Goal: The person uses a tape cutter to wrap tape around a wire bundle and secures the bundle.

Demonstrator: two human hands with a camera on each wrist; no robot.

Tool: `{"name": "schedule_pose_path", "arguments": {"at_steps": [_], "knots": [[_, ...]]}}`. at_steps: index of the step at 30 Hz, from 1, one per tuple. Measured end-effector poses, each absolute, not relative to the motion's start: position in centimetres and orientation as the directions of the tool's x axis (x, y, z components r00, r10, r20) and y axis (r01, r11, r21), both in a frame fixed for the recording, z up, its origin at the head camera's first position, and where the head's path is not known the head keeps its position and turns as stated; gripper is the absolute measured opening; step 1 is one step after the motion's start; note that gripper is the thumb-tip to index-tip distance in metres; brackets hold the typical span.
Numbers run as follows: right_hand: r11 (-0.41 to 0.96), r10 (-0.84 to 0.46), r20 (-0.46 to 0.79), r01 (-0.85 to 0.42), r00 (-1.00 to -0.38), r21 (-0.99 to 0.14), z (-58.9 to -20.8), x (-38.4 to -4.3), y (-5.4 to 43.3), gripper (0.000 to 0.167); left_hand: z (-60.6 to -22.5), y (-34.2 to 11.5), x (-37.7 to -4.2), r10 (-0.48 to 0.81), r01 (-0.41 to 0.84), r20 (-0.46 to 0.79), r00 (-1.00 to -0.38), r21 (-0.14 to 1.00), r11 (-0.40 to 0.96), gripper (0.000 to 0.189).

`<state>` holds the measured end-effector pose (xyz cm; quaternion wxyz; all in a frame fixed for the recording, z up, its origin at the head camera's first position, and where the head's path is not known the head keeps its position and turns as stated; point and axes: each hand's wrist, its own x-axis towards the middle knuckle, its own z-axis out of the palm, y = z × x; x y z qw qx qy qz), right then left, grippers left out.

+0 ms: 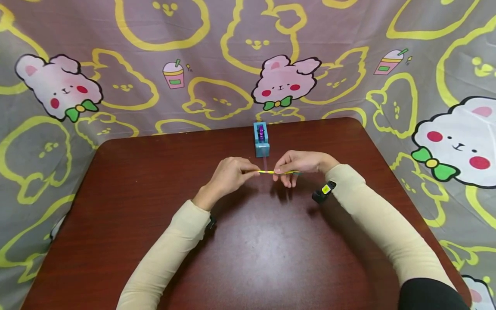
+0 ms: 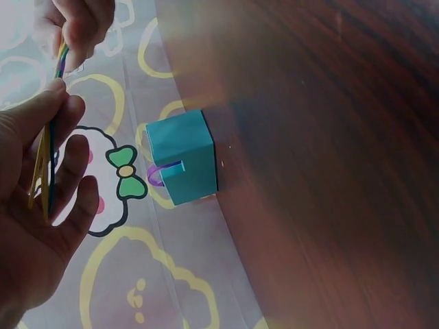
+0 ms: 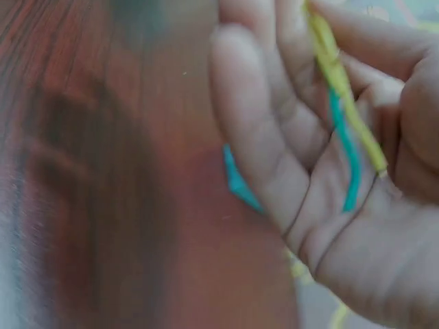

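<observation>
A bundle of thin coloured wires (image 1: 267,172), yellow and blue-green, stretches level between the two hands above the table. My left hand (image 1: 232,174) pinches one end between thumb and fingertips; in the left wrist view, loose wire ends (image 2: 42,175) spread across its palm. My right hand (image 1: 296,165) pinches the bundle farther along. In the right wrist view, a yellow wire (image 3: 350,110) and a blue-green wire (image 3: 350,161) trail over the right palm. Just beyond the hands stands a blue tape dispenser (image 1: 262,149) with a purple roll. A clear tape strip (image 1: 265,163) runs from it toward the wires.
The dark reddish-brown wooden table (image 1: 155,189) fills the middle of the head view. A patterned curtain (image 1: 217,56) with rabbit drawings hangs behind the table and along both sides. Black straps with small devices sit at both wrists.
</observation>
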<state>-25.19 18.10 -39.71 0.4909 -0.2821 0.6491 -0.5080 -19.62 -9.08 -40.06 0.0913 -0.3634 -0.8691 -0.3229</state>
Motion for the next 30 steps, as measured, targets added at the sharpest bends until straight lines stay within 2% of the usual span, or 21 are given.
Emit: {"name": "schedule_pose_path", "arguments": {"at_steps": [4, 8, 11, 15, 19, 22, 26, 30], "knots": [[0.409, -0.825, -0.342, -0.059, -0.451, -0.911, -38.0, -24.5, 17.9, 0.026, -40.1, -8.8, -19.7, 0.548, 0.652, 0.372, -0.749, 0.557, 0.513, 0.008], [0.459, -0.807, -0.241, -0.314, -0.54, -0.831, -36.7, -23.4, 17.6, 0.015, -40.0, -8.6, -19.9, 0.519, 0.574, 0.309, -0.797, 0.656, 0.491, 0.011], [0.498, -0.789, -0.145, -0.483, -0.597, -0.72, -36.3, -22.5, 17.4, 0.013, -40.1, -8.5, -20.4, 0.491, 0.468, 0.228, -0.841, 0.761, 0.449, 0.016], [0.544, -0.759, -0.037, -0.601, -0.65, -0.586, -36.3, -21.4, 17.2, 0.012, -40.6, -8.6, -21.4, 0.482, 0.266, 0.084, -0.872, 0.908, 0.323, 0.028], [0.555, -0.753, 0.098, -0.708, -0.651, -0.437, -36.6, -20.6, 17.2, 0.014, -41.1, -9.0, -22.6, 0.525, 0.014, -0.121, -0.842, 0.969, 0.245, 0.039], [0.547, -0.761, 0.207, -0.78, -0.614, -0.305, -37.4, -20.2, 17.3, 0.014, -41.6, -9.4, -23.4, 0.565, -0.119, -0.248, -0.787, 0.96, 0.255, 0.043], [0.537, -0.77, 0.312, -0.829, -0.556, -0.152, -38.6, -19.8, 17.5, 0.014, -42.5, -9.4, -24.3, 0.618, -0.22, -0.333, -0.712, 0.942, 0.255, 0.045], [0.526, -0.774, 0.378, -0.848, -0.508, -0.063, -39.8, -19.7, 17.5, 0.015, -43.2, -9.2, -24.8, 0.652, -0.277, -0.365, -0.665, 0.931, 0.238, 0.047]]}}
